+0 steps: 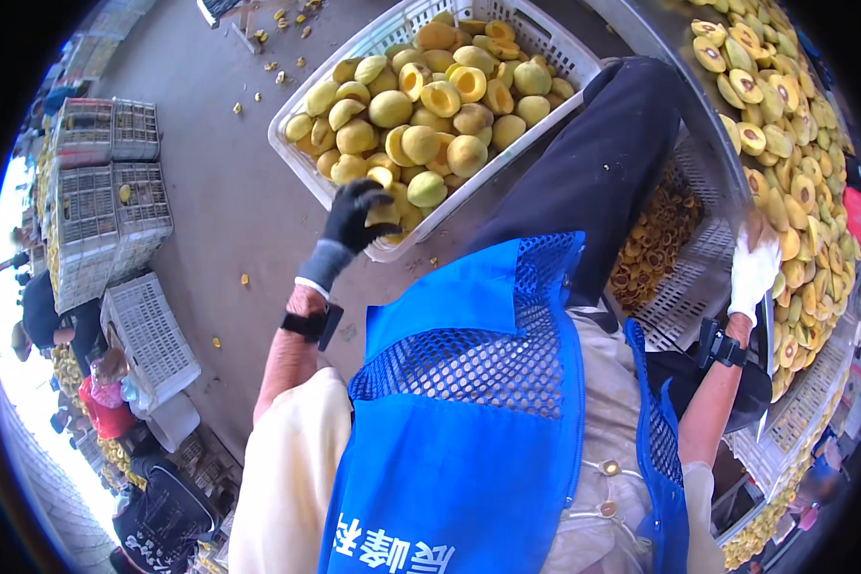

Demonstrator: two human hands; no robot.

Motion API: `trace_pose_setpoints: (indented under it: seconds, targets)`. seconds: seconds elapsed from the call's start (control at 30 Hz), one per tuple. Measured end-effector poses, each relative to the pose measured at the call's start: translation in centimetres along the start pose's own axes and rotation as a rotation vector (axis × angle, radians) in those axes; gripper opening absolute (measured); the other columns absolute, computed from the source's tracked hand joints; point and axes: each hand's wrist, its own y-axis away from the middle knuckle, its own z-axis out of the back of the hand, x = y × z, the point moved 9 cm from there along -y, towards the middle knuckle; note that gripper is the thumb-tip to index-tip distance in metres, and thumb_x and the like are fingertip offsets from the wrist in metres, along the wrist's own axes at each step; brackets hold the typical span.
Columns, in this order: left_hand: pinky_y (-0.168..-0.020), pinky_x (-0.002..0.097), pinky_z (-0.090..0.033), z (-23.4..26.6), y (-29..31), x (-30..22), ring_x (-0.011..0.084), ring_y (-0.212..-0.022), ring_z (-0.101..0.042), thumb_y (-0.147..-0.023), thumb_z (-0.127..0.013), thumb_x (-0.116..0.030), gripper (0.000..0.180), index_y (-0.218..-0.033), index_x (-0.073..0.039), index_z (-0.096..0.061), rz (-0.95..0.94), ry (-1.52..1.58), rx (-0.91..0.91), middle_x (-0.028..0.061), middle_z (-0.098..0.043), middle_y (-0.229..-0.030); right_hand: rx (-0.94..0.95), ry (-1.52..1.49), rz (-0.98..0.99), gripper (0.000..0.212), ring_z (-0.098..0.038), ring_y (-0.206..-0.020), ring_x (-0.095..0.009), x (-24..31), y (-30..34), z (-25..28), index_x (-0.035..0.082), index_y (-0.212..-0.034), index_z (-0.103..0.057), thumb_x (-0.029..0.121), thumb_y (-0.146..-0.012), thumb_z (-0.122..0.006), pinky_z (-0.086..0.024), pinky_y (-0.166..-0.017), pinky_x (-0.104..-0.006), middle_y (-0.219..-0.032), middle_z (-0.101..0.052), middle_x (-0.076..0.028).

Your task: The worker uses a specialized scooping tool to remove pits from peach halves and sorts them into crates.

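My left hand [360, 218], in a black glove with a grey cuff, reaches over the near left corner of a white plastic crate [285, 143]. Its fingers are spread beside yellow-green peach halves [419, 145] heaped in the crate, several showing hollow, pitted centres. On the other side, my right hand [756, 270] wears a white glove and is at the rim of a metal table [708, 105]. Halved peaches [802, 196] with brown centres are piled there. Motion smears the right fingertips, and a blurred brownish shape lies against them; I cannot make out whether it is held.
Below the table rim, a white crate [684, 306] holds brown-orange pits and scraps. Stacked crates [115, 206] stand at the left, near other people [105, 392]. Fruit scraps [244, 279] dot the grey floor. My dark-trousered leg [584, 172] lies between the full crate and the table.
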Motion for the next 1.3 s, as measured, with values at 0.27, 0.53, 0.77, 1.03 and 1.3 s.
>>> trace_pose_setpoints:
  seconds: [0.27,0.53,0.77,1.03,1.3]
  targets:
    - [-0.075,0.0336,-0.050,-1.5,1.8,2.4,0.0264,-0.083,-0.062,-0.068,-0.075,-0.025,0.034,-0.096,-0.010,-0.063,0.304,0.177,0.244,0.0104,-0.061,-0.096,0.044,-0.007,-0.003,0.035,-0.055,-0.097,-0.031,0.3,-0.3,-0.5,0.007,-0.111,-0.058,0.031,-0.086,-0.056,-0.042,-0.087,-0.0404,-0.104,-0.059,-0.014]
    - [-0.066,0.0336,-0.051,-5.9,1.3,2.7,0.0259,-0.075,-0.063,-0.070,-0.071,-0.028,0.023,-0.086,-0.013,-0.063,0.168,0.083,0.298,0.0057,-0.065,-0.079,0.067,0.030,-0.072,0.035,-0.055,-0.096,-0.032,-0.3,0.2,-0.7,0.007,-0.113,-0.057,0.030,-0.086,-0.056,-0.043,-0.086,-0.0399,-0.104,-0.059,-0.014]
    - [-0.060,0.0375,-0.050,-7.2,0.3,1.6,0.0289,-0.071,-0.061,-0.077,-0.060,-0.024,0.011,-0.077,-0.014,-0.061,0.009,-0.231,0.357,0.0085,-0.062,-0.077,0.009,0.096,-0.127,0.033,-0.056,-0.092,-0.030,0.2,0.1,0.3,0.010,-0.112,-0.057,0.027,-0.084,-0.057,-0.045,-0.082,-0.0399,-0.099,-0.060,-0.012]
    - [-0.071,0.0348,-0.051,1.9,-0.1,0.5,0.0294,-0.077,-0.063,-0.074,-0.072,-0.022,0.032,-0.101,-0.009,-0.062,0.233,0.081,-0.195,0.0109,-0.063,-0.089,0.012,0.067,-0.075,0.037,-0.055,-0.098,-0.031,0.4,0.3,0.0,0.008,-0.112,-0.054,0.035,-0.086,-0.054,-0.045,-0.084,-0.0407,-0.108,-0.056,-0.013]
    - [-0.072,0.0325,-0.051,-0.1,-0.7,5.3,0.0236,-0.082,-0.064,-0.077,-0.069,-0.026,0.037,-0.111,-0.014,-0.059,0.210,-0.025,0.032,0.0066,-0.065,-0.095,0.042,0.123,-0.117,0.037,-0.055,-0.100,-0.030,0.8,0.4,0.3,0.010,-0.114,-0.053,0.035,-0.086,-0.054,-0.046,-0.084,-0.0401,-0.111,-0.055,-0.011]
